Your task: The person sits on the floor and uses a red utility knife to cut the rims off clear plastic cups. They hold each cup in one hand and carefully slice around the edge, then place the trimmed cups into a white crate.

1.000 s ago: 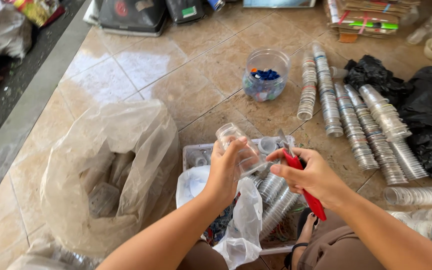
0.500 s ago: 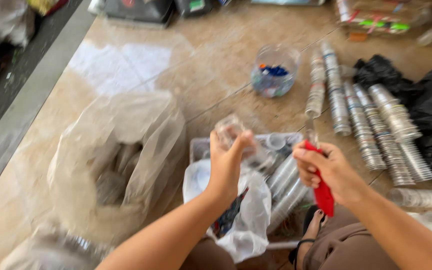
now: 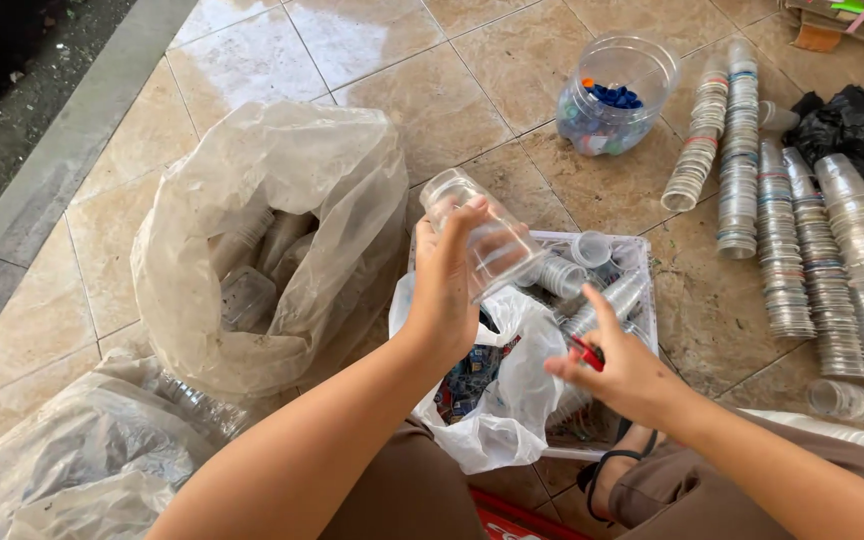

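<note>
My left hand (image 3: 449, 290) grips a clear plastic bottle (image 3: 482, 235), tilted with its neck toward the far left, above a white crate (image 3: 644, 262). My right hand (image 3: 620, 365) holds a red-handled tool (image 3: 586, 351), mostly hidden in the fist, with the index finger stretched up toward the bottle. The crate holds clear cups and bottles. A small white bag (image 3: 512, 400) with dark scraps hangs at the crate's near side, under both hands.
A big clear sack (image 3: 272, 240) of bottles stands at the left, another sack (image 3: 72, 460) near left. Several stacks of clear cups (image 3: 802, 240) lie at the right beside a black bag (image 3: 852, 130). A clear jar (image 3: 617, 95) with coloured caps stands on the tiled floor.
The view has tipped down and closer. My left hand has carried the bottle slightly left and up. My right hand has dropped lower, and the red tool is now mostly hidden in it.
</note>
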